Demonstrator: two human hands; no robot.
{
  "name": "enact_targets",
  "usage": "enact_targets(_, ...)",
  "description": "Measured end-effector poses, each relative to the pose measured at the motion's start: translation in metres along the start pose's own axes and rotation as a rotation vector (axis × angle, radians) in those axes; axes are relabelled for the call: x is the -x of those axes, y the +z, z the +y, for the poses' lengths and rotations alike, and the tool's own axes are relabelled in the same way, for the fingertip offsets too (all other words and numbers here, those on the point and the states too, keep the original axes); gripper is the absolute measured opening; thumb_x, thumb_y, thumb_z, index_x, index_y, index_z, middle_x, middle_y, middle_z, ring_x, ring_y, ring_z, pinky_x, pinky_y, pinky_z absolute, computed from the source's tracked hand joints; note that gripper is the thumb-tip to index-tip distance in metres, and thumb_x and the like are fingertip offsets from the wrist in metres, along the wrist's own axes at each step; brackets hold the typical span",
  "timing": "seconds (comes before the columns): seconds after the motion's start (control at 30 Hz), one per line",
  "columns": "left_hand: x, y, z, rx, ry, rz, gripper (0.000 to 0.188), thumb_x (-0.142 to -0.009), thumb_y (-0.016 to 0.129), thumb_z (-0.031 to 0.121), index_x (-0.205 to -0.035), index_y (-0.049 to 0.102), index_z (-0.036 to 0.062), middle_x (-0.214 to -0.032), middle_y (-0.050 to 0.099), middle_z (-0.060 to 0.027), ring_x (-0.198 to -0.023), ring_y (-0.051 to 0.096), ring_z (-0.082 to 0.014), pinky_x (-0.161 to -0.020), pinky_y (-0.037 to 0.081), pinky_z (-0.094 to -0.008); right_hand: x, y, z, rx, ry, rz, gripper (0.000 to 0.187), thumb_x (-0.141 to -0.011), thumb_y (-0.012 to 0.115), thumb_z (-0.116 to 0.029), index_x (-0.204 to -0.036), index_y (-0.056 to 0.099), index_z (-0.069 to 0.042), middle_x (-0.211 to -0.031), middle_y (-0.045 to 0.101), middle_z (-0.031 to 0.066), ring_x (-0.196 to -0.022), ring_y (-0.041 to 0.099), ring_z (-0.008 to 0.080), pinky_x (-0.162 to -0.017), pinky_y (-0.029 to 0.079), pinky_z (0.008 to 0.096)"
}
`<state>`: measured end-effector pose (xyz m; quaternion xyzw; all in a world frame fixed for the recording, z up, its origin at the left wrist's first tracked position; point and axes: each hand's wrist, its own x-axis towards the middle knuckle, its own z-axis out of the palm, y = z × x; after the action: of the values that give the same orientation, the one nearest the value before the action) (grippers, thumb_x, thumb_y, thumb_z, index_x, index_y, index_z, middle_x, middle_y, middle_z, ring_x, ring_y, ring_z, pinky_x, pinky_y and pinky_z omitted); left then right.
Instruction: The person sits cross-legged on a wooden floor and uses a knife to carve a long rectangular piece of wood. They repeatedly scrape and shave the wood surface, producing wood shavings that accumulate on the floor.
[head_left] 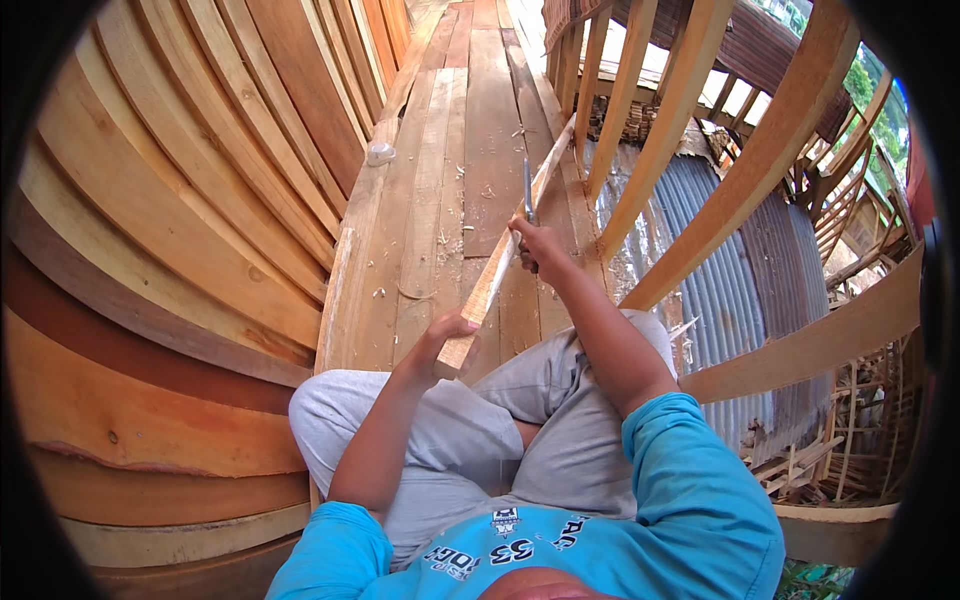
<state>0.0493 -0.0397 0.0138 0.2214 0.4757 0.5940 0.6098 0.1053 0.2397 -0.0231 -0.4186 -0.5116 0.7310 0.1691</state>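
A long, pale strip of wood [492, 278] slants away from my lap, its far tip near the foot of the railing. My left hand [448, 340] is wrapped round its near, squared end, just above my crossed legs. Farther along the strip, my right hand [536, 246] is closed round a knife [528, 188] whose narrow dark blade points away from me. The blade lies close beside the wood; whether its edge touches cannot be made out. My right fingers hide most of the handle.
Shavings [415, 295] are scattered over the plank floor [415, 230]. A small clear plastic-looking item [380, 153] sits by the left wall of boards [190, 230]. Upright wooden railing slats [668, 125] stand on the right, with corrugated metal sheets [715, 290] beyond and below.
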Motion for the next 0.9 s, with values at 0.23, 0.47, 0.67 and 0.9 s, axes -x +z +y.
enact_targets(0.23, 0.001, 0.002, 0.001, -0.044, 0.056, -0.010, 0.049, -0.083, 0.061, 0.038, -0.116, 0.052, 0.0037, -0.064, 0.053, -0.0034, -0.046, 0.051, -0.0104, -0.042, 0.039, -0.0246, -0.006, 0.002, 0.009, 0.079, -0.052, 0.013, 0.037, -0.079, 0.080, -0.037, -0.075, 0.051, -0.014, -0.059, 0.044, -0.0027, -0.044, 0.039, 0.0104, -0.041, 0.029, 0.0293)
enact_targets(0.47, -0.001, -0.001, -0.004, -0.040, 0.027, -0.035, 0.056, -0.086, 0.061, 0.036, -0.128, 0.046, 0.0025, -0.071, 0.052, -0.0063, -0.046, 0.051, -0.0119, -0.042, 0.041, -0.0239, -0.004, 0.000, 0.008, 0.077, -0.085, -0.001, 0.037, -0.079, 0.079, -0.036, -0.075, 0.051, -0.013, -0.058, 0.044, -0.0013, -0.043, 0.040, 0.0118, -0.039, 0.031, 0.0304)
enact_targets(0.67, 0.001, 0.006, 0.001, -0.032, 0.048, 0.004, 0.046, -0.083, 0.063, 0.035, -0.114, 0.051, 0.0034, -0.064, 0.054, -0.0058, -0.044, 0.052, -0.0126, -0.039, 0.041, -0.0260, 0.011, 0.001, 0.005, 0.184, -0.078, 0.027, 0.038, -0.080, 0.077, -0.039, -0.072, 0.053, -0.009, -0.056, 0.045, 0.0005, -0.042, 0.043, 0.0128, -0.040, 0.033, 0.0309)
enact_targets(0.9, -0.001, -0.001, -0.008, -0.057, 0.046, -0.021, 0.051, -0.085, 0.061, 0.037, -0.119, 0.049, 0.0012, -0.069, 0.053, -0.0073, -0.046, 0.052, -0.0118, -0.040, 0.042, -0.0239, 0.006, 0.002, 0.007, 0.212, -0.128, 0.018, 0.038, -0.080, 0.075, -0.039, -0.072, 0.055, -0.008, -0.056, 0.048, 0.0028, -0.041, 0.045, 0.0136, -0.039, 0.033, 0.0309)
